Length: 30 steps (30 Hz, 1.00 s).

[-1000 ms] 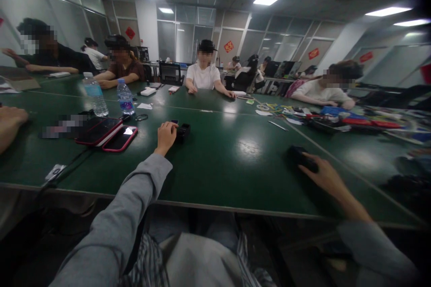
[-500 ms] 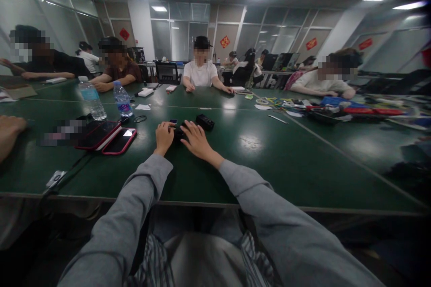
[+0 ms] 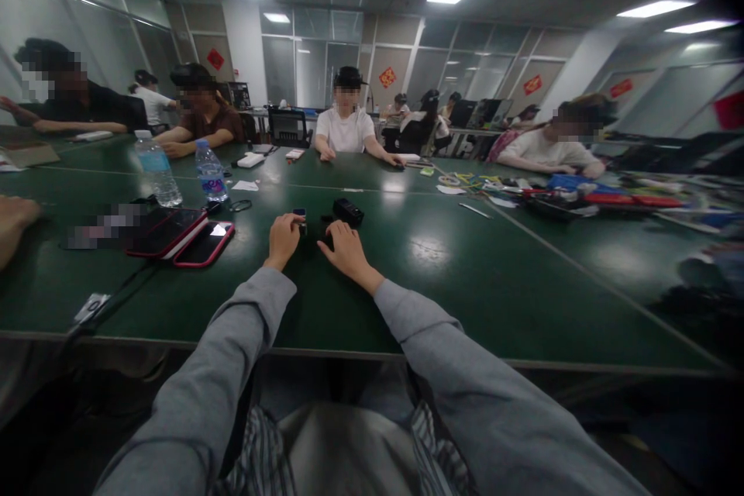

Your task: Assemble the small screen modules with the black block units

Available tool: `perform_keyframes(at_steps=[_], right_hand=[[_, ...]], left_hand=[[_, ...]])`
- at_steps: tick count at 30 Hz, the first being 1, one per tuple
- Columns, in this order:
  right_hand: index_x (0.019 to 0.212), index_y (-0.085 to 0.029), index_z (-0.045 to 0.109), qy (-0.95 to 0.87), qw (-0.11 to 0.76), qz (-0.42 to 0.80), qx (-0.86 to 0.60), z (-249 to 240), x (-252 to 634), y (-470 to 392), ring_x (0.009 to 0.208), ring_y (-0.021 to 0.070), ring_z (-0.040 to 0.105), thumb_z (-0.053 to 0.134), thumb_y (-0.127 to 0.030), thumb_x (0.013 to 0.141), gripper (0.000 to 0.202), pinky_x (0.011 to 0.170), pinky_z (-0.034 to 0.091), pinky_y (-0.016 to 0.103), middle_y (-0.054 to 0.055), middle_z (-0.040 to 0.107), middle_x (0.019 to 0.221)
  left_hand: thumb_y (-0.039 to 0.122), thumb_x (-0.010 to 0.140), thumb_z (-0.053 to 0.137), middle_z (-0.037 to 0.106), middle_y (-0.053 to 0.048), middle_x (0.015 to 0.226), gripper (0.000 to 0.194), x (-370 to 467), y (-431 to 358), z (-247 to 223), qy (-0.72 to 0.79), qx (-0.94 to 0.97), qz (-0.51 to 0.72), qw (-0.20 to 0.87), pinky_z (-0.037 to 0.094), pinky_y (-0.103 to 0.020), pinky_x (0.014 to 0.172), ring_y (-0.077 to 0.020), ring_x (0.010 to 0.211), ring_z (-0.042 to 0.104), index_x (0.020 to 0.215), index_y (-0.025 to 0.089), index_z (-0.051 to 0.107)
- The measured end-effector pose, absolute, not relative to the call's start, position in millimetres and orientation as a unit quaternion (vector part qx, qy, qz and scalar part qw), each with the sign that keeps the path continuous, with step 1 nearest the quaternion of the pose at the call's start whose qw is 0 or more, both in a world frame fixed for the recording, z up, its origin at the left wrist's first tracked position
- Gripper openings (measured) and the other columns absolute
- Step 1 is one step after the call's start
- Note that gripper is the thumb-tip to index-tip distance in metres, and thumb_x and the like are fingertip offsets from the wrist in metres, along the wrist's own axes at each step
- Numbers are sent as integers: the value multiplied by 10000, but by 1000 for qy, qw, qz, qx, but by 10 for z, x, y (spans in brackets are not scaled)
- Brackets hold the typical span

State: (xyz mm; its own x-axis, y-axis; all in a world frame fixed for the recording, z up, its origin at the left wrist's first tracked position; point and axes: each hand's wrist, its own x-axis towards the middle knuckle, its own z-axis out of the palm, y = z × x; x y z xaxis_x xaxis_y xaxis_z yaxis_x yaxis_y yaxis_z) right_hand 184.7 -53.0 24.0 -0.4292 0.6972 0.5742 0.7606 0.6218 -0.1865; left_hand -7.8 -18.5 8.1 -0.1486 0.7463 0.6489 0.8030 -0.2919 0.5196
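Note:
My left hand (image 3: pixel 284 239) is closed at the table's middle, fingers curled around a small dark device with a bluish face (image 3: pixel 299 212). Most of that device is hidden behind the fingers. To its right, my right hand (image 3: pixel 349 248) lies low over the tabletop with the thumb spread from the fingers. Just beyond those fingertips is a black box-shaped device (image 3: pixel 349 211). A small dark piece shows at the edge of the right fingertips, too small to name. A gap of green table separates the two hands.
On the left lie a red-cased phone (image 3: pixel 204 242) and a larger dark tablet (image 3: pixel 167 232). Two bottles, one clear (image 3: pixel 158 170) and one purple-labelled (image 3: pixel 210 172), stand behind them. Cables and tools (image 3: pixel 581 194) clutter the right. Another person's hand (image 3: pixel 17 221) rests far left.
My right hand has drawn right, away from my left hand, and its fingers are less spread. The dark thing between the hands no longer shows there. The box-shaped device appears slightly further left.

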Motion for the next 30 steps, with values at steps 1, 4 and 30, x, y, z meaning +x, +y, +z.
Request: perform_keyframes(at_steps=[1, 4, 30], right_hand=[[1086, -165, 534, -837, 320, -53, -440, 231, 1846, -524, 1079, 288, 504, 521, -340, 926, 238, 909, 419, 428, 129, 571, 1107], [1167, -147, 501, -811, 347, -42, -469, 181, 1870, -472, 1100, 288, 495, 512, -242, 894, 289, 889, 450, 418, 149, 525, 1173], [1361, -144, 396, -790, 319, 71, -519, -14, 2036, -158, 1166, 273, 511, 595, -248, 848, 560, 962, 464, 418, 156, 474, 1254]], left_hand=[[82, 822, 427, 707, -58, 1001, 304, -67, -197, 90, -589, -654, -475, 24, 457, -370, 938, -220, 984, 616, 894, 209, 693], [113, 835, 436, 725, -27, 890, 277, -28, -236, 119, -582, -646, -494, -5, 479, -328, 851, -191, 867, 649, 824, 218, 693], [109, 808, 459, 740, -22, 1035, 382, -82, -62, -39, -590, -629, -493, -113, 516, -337, 920, -161, 962, 680, 1054, 253, 713]])
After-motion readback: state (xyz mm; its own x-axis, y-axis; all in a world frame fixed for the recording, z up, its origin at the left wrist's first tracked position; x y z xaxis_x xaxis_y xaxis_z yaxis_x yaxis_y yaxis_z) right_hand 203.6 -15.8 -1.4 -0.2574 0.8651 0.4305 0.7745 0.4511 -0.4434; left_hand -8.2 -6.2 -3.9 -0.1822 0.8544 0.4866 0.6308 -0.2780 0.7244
